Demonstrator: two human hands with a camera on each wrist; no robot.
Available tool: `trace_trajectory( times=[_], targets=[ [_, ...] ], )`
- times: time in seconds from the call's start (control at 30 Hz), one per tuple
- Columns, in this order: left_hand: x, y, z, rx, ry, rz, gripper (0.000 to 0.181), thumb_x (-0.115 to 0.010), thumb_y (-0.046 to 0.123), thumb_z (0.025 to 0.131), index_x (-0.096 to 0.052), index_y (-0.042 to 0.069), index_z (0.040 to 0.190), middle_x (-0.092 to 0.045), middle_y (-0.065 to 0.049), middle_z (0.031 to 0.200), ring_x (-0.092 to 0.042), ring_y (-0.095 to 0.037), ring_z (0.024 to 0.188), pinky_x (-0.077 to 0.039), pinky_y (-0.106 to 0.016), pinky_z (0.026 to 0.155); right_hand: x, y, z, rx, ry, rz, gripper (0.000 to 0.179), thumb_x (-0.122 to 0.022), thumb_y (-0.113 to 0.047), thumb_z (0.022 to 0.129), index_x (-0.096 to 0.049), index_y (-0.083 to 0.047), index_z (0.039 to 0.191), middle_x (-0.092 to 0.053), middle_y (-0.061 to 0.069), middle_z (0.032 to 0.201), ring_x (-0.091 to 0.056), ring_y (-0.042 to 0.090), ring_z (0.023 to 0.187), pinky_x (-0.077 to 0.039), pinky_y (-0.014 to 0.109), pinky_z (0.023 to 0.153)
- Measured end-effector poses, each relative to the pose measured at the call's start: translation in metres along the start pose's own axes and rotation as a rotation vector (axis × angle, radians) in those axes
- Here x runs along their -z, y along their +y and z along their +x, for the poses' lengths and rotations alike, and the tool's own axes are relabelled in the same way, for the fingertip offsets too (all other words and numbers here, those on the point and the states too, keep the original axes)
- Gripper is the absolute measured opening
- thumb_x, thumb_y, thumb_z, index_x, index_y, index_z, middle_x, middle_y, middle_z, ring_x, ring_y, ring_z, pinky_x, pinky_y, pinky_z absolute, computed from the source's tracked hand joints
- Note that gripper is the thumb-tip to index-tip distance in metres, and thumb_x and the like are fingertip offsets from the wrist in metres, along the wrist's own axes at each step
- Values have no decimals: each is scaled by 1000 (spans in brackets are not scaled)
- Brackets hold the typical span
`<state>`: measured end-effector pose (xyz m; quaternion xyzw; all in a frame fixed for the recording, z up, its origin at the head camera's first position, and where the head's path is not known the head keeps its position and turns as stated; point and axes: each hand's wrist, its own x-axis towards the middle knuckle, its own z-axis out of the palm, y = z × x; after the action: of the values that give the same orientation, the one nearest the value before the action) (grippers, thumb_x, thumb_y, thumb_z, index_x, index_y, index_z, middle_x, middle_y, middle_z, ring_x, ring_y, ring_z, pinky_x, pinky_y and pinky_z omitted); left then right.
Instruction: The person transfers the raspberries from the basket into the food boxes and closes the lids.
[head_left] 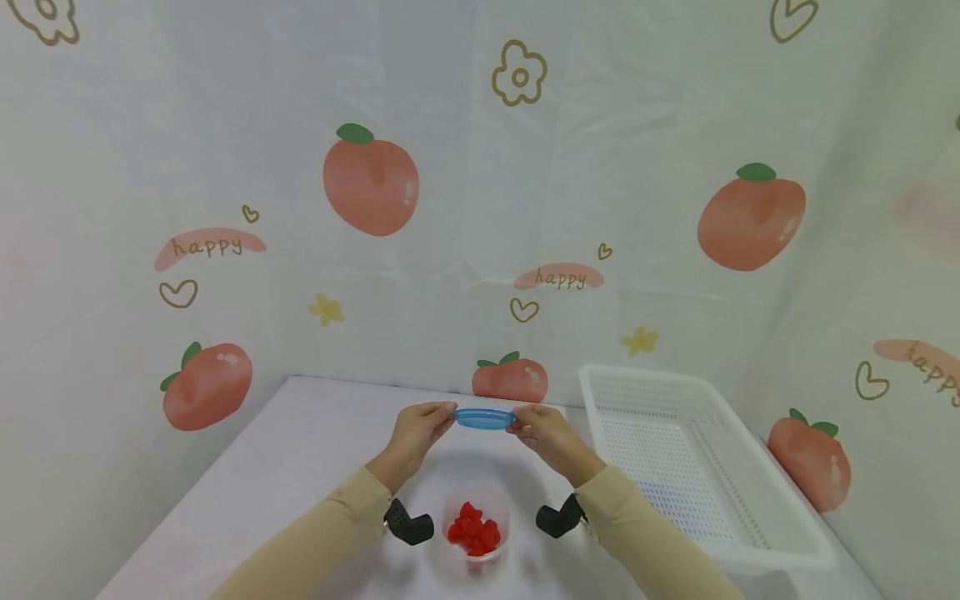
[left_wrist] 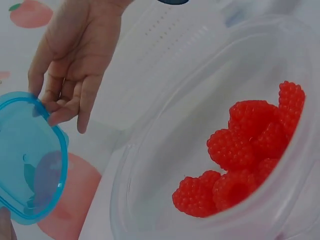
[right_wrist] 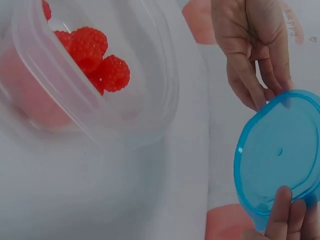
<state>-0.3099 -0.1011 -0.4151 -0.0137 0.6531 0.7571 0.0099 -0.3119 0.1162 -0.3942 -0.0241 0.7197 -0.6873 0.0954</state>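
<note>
A translucent blue lid [head_left: 483, 419] is held up level between both hands, seen nearly edge-on in the head view. My left hand [head_left: 411, 437] pinches its left end between thumb and fingers. At the opposite end, my right hand [head_left: 551, 436] pinches the rim likewise. Below and nearer the body stands a clear plastic container [right_wrist: 150, 112], its top uncovered. Several red raspberries [left_wrist: 232, 150] lie inside it. In the right wrist view, the lid [right_wrist: 277, 150] shows its flat oval face and raised rim.
At the right stands a large white perforated basket [head_left: 757, 467]. Black wrist devices [head_left: 408, 525] hang under both forearms, either side of the container. A white sheet [head_left: 450, 333] printed with fruit and hearts rises behind the white table [head_left: 300, 467].
</note>
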Motion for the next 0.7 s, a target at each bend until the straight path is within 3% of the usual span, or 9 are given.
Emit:
trace_trajectory(
  times=[0.13, 0.33, 0.7],
  targets=[
    [3, -1, -5, -5, 14, 25, 30, -60, 7, 95, -62, -7, 120, -62, -21, 123, -64, -25, 110, -48, -35, 98, 1, 0, -7, 12, -40, 7, 22, -52, -11, 98, -55, 9, 106, -62, 9, 95, -61, 20, 92, -41, 48, 108],
    [8, -1, -12, -18, 4, 70, 30, -65, 9, 92, -64, -3, 119, -65, -16, 117, -66, -20, 102, -47, -38, 98, 3, -1, -21, 29, -106, -14, 31, -55, -7, 97, -47, 11, 121, -61, 14, 105, -65, 17, 93, -46, 46, 101],
    [14, 3, -27, -48, -57, 161, 29, -68, 9, 89, -66, -1, 117, -67, -11, 106, -67, -19, 95, -53, -39, 94, 4, 4, -39, -5, -132, -28, 53, -60, -9, 93, -36, -7, 140, -63, 13, 103, -69, 22, 90, -56, 46, 87]
  ],
)
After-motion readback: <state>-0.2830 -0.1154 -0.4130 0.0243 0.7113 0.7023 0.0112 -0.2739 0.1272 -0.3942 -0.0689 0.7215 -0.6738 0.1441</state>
